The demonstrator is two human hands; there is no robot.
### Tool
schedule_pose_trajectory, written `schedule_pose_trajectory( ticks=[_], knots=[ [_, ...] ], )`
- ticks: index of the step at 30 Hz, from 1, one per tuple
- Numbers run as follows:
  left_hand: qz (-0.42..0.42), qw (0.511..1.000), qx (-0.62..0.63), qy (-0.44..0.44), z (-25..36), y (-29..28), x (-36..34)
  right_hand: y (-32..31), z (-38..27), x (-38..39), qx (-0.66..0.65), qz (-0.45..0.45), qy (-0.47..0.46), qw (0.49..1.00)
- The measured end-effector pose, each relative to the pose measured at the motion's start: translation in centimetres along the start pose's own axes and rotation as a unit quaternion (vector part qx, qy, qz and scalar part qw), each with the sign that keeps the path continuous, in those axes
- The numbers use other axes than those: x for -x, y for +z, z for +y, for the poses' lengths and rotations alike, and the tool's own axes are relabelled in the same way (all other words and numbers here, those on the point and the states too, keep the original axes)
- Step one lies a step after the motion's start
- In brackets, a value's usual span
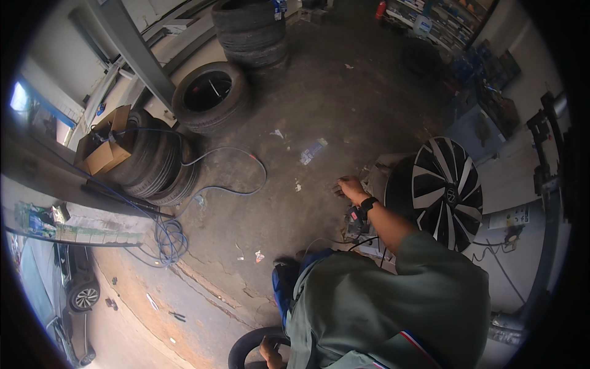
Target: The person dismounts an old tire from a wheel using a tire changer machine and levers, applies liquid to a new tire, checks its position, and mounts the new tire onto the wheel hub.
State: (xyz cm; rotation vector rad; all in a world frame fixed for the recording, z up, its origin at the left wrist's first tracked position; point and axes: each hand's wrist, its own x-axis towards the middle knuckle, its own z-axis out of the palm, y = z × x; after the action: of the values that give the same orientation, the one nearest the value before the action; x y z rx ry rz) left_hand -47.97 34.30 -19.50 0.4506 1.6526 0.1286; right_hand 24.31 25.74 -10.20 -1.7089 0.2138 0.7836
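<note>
My right hand (351, 189), with a black watch on its wrist, reaches out over the floor beside a wheel with a black and silver rim (450, 195). Its fingers are curled; whether something small is in them I cannot make out. Below that forearm sits a small dark device with a red patch (354, 215). Low in the view, my left hand (269, 352) is closed at the inner edge of a black ring that looks like a tyre (241, 352), partly cut off by the frame and hidden by my green shirt.
Tyres are stacked (251, 37) at the back, with another tyre (212, 98) nearer. On the left stack rests an open cardboard box (109, 144). A blue hose (169, 243) coils across the floor, pliers (177, 316) lie lower left, and a car (52, 289) stands outside.
</note>
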Motion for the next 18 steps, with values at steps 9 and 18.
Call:
schedule_pose_trajectory(
  ticks=[9,18],
  knots=[
    [-0.124,0.955,-0.263,0.057,23.7,8.0,-15.0,-8.8,3.8,1.6,-0.231,0.136,-0.037,0.963],
    [-0.144,0.872,-0.465,0.050,51.2,29.4,-18.9,-8.0,-1.3,5.8,-0.212,0.339,0.029,0.916]
  ],
)
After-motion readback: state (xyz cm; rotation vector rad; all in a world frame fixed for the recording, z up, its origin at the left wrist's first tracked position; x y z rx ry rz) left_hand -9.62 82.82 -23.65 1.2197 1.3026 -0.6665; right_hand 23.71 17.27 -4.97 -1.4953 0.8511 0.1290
